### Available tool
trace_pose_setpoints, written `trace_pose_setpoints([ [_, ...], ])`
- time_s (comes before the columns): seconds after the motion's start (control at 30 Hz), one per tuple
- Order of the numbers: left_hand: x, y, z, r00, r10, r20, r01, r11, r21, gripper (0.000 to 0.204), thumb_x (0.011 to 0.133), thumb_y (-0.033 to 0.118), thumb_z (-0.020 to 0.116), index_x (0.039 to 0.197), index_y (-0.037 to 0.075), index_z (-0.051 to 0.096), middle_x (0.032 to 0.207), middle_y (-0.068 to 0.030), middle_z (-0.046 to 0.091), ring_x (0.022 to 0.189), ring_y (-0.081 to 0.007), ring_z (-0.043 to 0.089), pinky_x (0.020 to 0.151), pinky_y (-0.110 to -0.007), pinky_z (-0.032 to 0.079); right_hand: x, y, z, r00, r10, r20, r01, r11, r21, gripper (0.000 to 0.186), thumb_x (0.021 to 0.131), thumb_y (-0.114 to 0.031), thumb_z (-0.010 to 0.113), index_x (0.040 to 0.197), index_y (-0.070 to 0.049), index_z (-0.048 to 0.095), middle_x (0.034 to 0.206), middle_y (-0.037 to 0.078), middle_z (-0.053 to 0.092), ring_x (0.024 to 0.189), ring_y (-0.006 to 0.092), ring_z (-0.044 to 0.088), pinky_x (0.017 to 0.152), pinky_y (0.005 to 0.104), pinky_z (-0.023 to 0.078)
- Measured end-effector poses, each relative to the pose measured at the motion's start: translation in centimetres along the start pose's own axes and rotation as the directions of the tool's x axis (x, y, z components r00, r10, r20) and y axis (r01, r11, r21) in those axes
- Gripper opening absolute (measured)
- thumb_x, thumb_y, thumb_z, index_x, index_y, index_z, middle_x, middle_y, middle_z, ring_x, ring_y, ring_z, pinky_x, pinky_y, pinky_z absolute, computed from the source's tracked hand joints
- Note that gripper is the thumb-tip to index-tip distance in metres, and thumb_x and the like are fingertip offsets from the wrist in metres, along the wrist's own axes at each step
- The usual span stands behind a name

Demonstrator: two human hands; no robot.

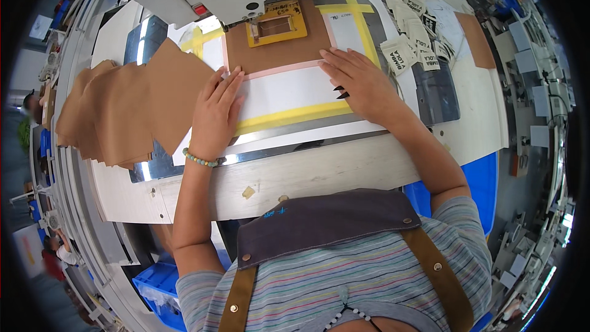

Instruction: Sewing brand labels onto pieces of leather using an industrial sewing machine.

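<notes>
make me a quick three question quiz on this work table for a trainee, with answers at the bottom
1. True or false: the yellow rectangular frame lies over the flat brown sheet bordered by pale pink strips.
2. Where is the pile of white labels with black print?
a) inside the yellow frame
b) to the right of the person's right hand
c) on the brown sheet
3. Fill in: the pale green and gold beaded bracelet circles the person's ___ wrist.

Key: 1. true; 2. b; 3. left
</notes>
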State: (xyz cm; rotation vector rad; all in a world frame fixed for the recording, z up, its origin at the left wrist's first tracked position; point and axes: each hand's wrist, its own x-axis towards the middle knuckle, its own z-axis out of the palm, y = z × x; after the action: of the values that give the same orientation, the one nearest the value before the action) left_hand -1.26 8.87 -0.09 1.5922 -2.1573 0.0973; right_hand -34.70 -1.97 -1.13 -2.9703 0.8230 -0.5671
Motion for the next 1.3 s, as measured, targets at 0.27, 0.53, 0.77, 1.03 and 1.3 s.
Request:
trace_pose_setpoints([
  [0.27,0.1,-0.1,0.1,1.000,0.005,-0.003,-0.005,1.000,-0.019,0.046,0.096,0.008,0.069,0.142,0.006,0.064,0.145,-0.0101,0.066,0.139,-0.0356,0.056,0.113,-0.046,0.048,-0.2,-0.1,-0.5,0.999,0.034,-0.024,-0.034,0.999,0.005,0.045,0.094,-0.007,0.063,0.138,-0.001,0.064,0.155,0.014,0.056,0.145,0.0293,0.051,0.124,0.0464,0.038],
  [0.53,-0.1,0.2,-0.1,1.000,0.008,-0.028,-0.005,0.994,0.107,0.044,0.095,0.006,0.071,0.138,0.004,0.067,0.135,-0.0123,0.072,0.131,-0.0355,0.062,0.109,-0.046,0.051,-0.3,0.2,0.3,0.993,0.033,-0.109,-0.022,0.994,0.103,0.044,0.090,0.001,0.066,0.133,0.002,0.066,0.151,0.016,0.059,0.142,0.0324,0.053,0.118,0.0451,0.045],
  [0.77,-0.1,0.5,0.2,0.999,-0.035,-0.021,0.036,0.997,0.074,0.041,0.094,0.005,0.071,0.134,0.002,0.067,0.131,-0.0147,0.072,0.127,-0.0362,0.063,0.106,-0.045,0.052,-0.5,0.3,0.2,0.989,0.001,-0.148,0.008,0.998,0.064,0.037,0.097,-0.010,0.063,0.131,0.002,0.067,0.144,0.017,0.064,0.137,0.0327,0.058,0.117,0.0439,0.045],
  [1.03,-0.4,-0.2,0.0,0.999,-0.035,-0.010,0.035,0.999,0.012,0.039,0.095,0.001,0.067,0.134,0.002,0.067,0.136,-0.0165,0.069,0.129,-0.0363,0.062,0.109,-0.045,0.050,0.1,0.0,-7.1,0.890,0.452,-0.060,-0.421,0.865,0.273,0.039,0.096,-0.004,0.063,0.135,-0.008,0.067,0.121,0.012,0.075,0.102,0.0296,0.075,0.086,0.0400,0.061],
  [1.3,-0.7,-0.2,0.1,1.000,-0.010,-0.025,0.011,1.000,0.013,0.040,0.095,0.002,0.067,0.136,0.003,0.067,0.139,-0.0150,0.067,0.130,-0.0347,0.062,0.109,-0.044,0.050,-2.9,4.1,-13.5,0.639,0.749,0.172,-0.757,0.652,-0.027,0.037,0.097,-0.032,0.073,0.120,-0.003,0.070,0.104,0.016,0.074,0.087,0.0335,0.072,0.079,0.0410,0.056],
])
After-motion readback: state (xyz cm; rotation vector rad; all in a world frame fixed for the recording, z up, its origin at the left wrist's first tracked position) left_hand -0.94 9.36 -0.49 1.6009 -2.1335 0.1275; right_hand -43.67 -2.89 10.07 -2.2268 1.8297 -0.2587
